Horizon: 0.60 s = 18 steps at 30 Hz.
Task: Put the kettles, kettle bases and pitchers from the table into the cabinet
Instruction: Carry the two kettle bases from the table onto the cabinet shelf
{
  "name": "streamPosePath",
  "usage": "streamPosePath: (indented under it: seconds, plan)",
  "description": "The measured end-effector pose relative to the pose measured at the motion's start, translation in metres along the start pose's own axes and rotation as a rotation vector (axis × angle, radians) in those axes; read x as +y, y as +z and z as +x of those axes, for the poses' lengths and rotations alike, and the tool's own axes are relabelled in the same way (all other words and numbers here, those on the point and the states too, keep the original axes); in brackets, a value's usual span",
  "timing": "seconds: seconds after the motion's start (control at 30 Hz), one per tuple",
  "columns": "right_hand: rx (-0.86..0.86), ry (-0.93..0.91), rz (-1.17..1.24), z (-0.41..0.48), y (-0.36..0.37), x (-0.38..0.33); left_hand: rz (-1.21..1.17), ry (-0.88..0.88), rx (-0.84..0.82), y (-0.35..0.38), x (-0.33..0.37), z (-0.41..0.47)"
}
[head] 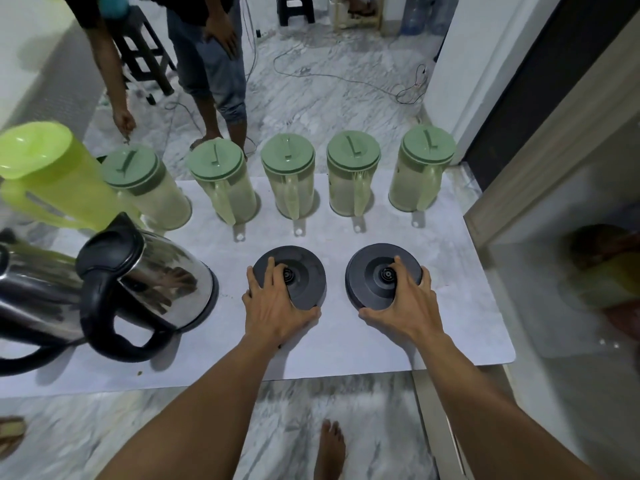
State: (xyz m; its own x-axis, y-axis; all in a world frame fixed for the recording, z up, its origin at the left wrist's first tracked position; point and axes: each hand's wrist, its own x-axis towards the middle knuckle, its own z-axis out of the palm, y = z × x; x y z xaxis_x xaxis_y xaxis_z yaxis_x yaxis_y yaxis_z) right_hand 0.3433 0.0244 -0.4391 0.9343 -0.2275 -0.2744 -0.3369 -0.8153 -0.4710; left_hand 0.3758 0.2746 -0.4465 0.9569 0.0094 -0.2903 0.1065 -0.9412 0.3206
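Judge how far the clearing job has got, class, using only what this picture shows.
Done: nothing certain; the cabinet interior is blurred. In hand: left hand and right hand each grip a kettle base. Left: five lidded pitchers, a lime pitcher, two kettles.

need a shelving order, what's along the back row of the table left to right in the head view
Open lime-green plastic pitcher with no lid → five pale translucent pitchers with sage-green lids: first, second, third, fourth, fifth nearest the cabinet.
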Motion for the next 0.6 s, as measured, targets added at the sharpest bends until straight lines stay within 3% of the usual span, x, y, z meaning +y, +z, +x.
streamPosePath:
  seconds: [0.3, 0.6]
  plan:
    - [-0.061, 0.088, -0.012, -0.02, -0.03, -0.011, 0.021, 0.089, -0.002, -0.043, 0.006, -0.015]
    - [0.137, 0.074, -0.088, -0.094, -0.097, -0.059, 0.013, 0.296, 0.025, -0.118, 0.013, -0.044]
